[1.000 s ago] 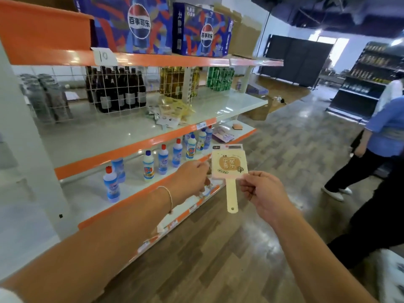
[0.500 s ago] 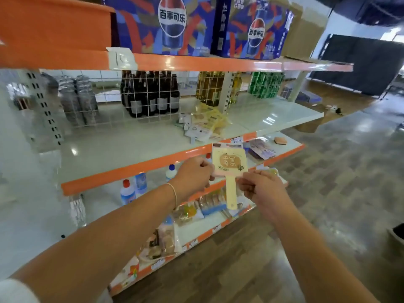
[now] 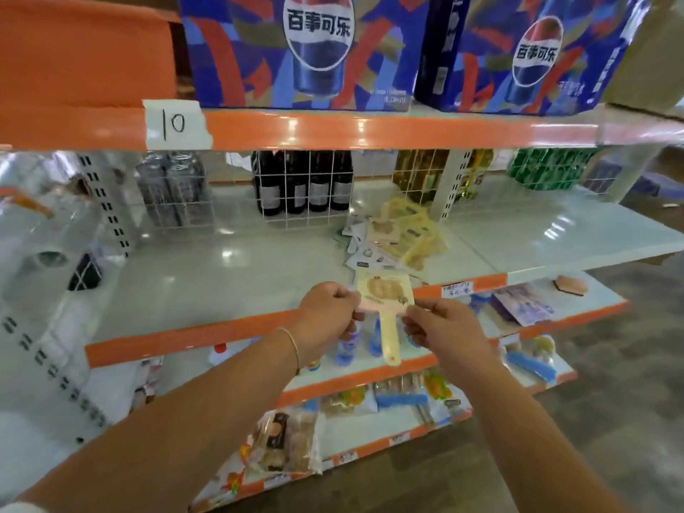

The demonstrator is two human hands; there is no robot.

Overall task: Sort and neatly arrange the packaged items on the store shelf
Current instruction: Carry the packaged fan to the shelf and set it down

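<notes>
A cream packaged item with a long handle [image 3: 385, 294] is held between both hands just above the orange front lip of the middle shelf [image 3: 229, 275]. My left hand [image 3: 325, 312] pinches its left edge. My right hand [image 3: 444, 327] pinches its right lower corner. The handle hangs down between the hands. Behind it on the shelf lies a loose pile of similar cream packets and white cards [image 3: 399, 238].
Dark bottles [image 3: 301, 183] stand behind a wire grid at the shelf's back, with clear bottles [image 3: 170, 187] to the left and green cans [image 3: 547, 168] to the right. Blue cola cartons [image 3: 307, 50] sit on the top shelf. Lower shelves hold small bottles and snack packs [image 3: 285, 442].
The view has moved closer to the shelf and turned left. Both hands have carried the packet up and forward, from in front of the lower shelves to the middle shelf's front edge.
</notes>
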